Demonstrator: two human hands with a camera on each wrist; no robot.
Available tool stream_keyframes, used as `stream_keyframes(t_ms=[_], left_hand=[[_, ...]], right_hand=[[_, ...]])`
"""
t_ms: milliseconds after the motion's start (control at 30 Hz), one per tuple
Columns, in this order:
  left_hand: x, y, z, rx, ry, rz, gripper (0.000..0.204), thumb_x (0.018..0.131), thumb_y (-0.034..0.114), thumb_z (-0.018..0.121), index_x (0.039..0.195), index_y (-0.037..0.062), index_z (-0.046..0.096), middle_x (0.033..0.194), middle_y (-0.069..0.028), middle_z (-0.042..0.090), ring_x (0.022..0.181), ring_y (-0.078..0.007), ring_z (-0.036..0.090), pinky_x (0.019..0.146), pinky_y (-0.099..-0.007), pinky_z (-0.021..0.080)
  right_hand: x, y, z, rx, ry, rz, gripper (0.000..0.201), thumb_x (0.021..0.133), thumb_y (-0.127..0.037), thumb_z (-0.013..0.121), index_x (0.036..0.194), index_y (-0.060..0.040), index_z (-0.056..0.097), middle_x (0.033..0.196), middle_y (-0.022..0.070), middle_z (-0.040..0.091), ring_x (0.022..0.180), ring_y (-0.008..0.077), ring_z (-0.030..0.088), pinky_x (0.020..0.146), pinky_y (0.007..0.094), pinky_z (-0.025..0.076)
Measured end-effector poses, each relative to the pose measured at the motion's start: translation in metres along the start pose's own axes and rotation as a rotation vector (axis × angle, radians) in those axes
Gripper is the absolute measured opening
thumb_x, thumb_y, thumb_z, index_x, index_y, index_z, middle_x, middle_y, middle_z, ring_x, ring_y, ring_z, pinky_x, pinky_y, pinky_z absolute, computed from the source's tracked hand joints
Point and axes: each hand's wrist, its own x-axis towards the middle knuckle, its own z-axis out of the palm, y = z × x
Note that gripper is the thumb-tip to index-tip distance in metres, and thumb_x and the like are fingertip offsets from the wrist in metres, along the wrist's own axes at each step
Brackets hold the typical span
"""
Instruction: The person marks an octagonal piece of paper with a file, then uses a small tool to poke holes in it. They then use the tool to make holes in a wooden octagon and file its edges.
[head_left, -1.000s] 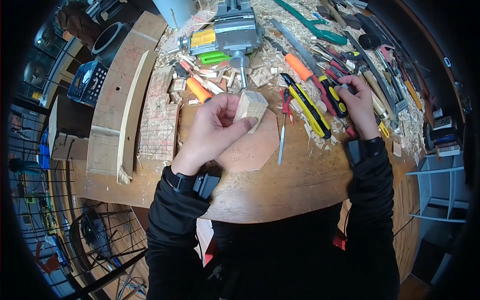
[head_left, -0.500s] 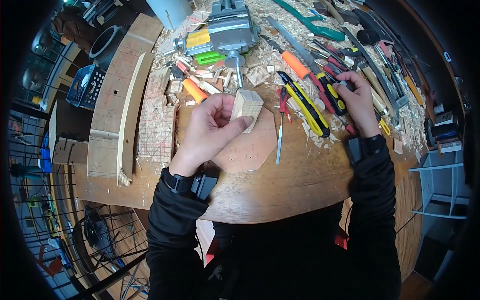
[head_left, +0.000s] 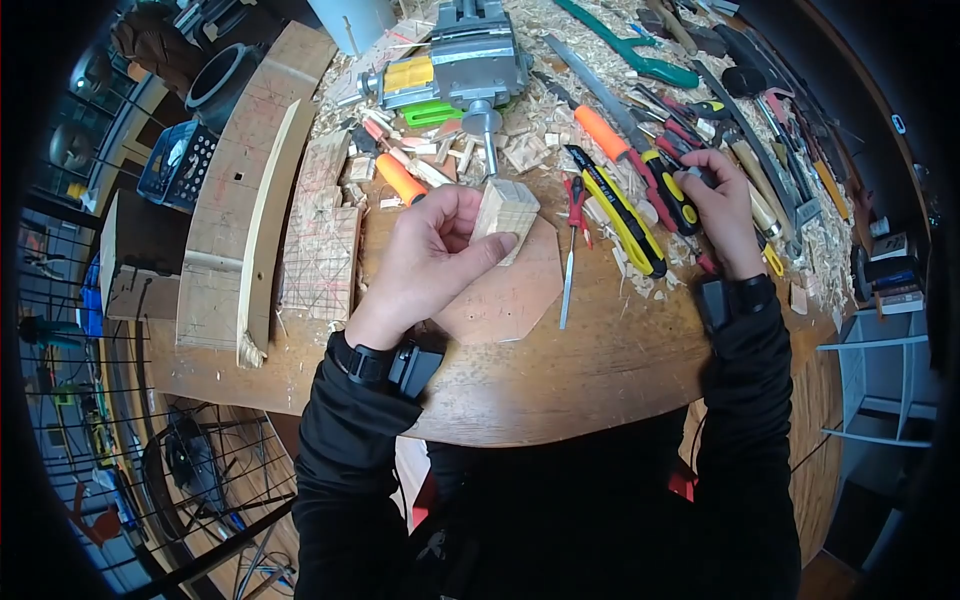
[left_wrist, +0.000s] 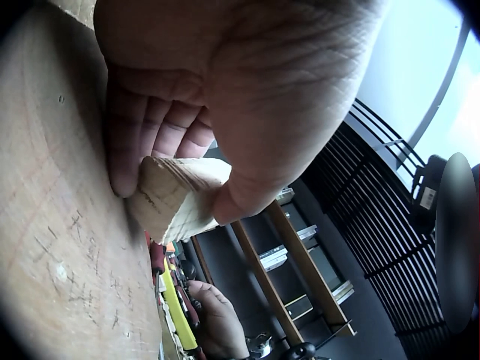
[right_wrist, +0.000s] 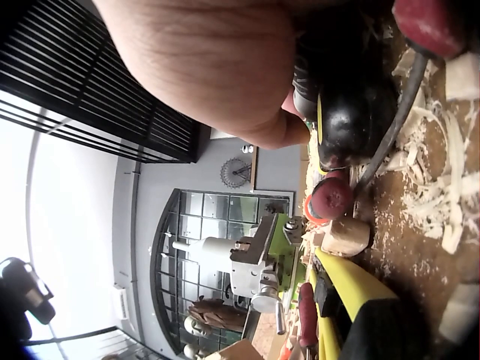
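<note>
In the head view, my left hand (head_left: 425, 255) pinches a small block of pale wood (head_left: 507, 212) between thumb and fingers. The block has cut, sloping faces at its top end and is tilted above a thin octagonal board (head_left: 500, 310). My right hand (head_left: 722, 210) is among the tools on the right, fingers and thumb curled about a black handle (right_wrist: 304, 86), most of which the hand hides. Beside that hand lie a black-and-yellow handle (head_left: 670, 195) and a yellow utility knife (head_left: 622, 220). A thin file with a red handle (head_left: 575, 205) lies between the hands.
A metal vise (head_left: 475, 65) stands at the back amid wood shavings. Curved wooden pieces (head_left: 225, 190) and a marked board (head_left: 322, 230) lie on the left. Orange-handled tools (head_left: 600, 130), a green tool (head_left: 665, 70) and several other hand tools crowd the right of the table (head_left: 540, 400).
The head view shifts slightly. Both hands stay in nearly the same place, the left still holding the wooden block.
</note>
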Motion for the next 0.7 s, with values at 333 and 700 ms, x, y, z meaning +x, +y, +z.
stream_keyframes(t_ms=[333, 700], left_hand=[[0.0000, 0.0002, 0.0008, -0.029, -0.002, 0.000, 0.029, 0.085, 0.001, 0.071, 0.111, -0.0032, 0.058, 0.102, -0.0072, 0.070, 0.088, -0.0084, 0.066, 0.078, -0.0216, 0.053], [-0.0008, 0.0019, 0.0014, -0.004, -0.002, -0.007, 0.030, 0.086, 0.002, 0.072, 0.111, -0.0032, 0.058, 0.101, -0.0068, 0.069, 0.087, -0.0080, 0.065, 0.077, -0.0218, 0.053]], right_hand=[[-0.0012, -0.0020, 0.0002, -0.058, 0.009, -0.047, 0.018, 0.086, -0.007, 0.069, 0.103, -0.0037, 0.063, 0.081, -0.0062, 0.053, 0.071, 0.0014, 0.046, 0.062, 0.0179, 0.037], [-0.0025, -0.0044, 0.0005, -0.074, 0.011, -0.046, 0.018, 0.085, -0.008, 0.070, 0.101, -0.0037, 0.064, 0.079, -0.0064, 0.053, 0.070, 0.0015, 0.045, 0.062, 0.0182, 0.037]])
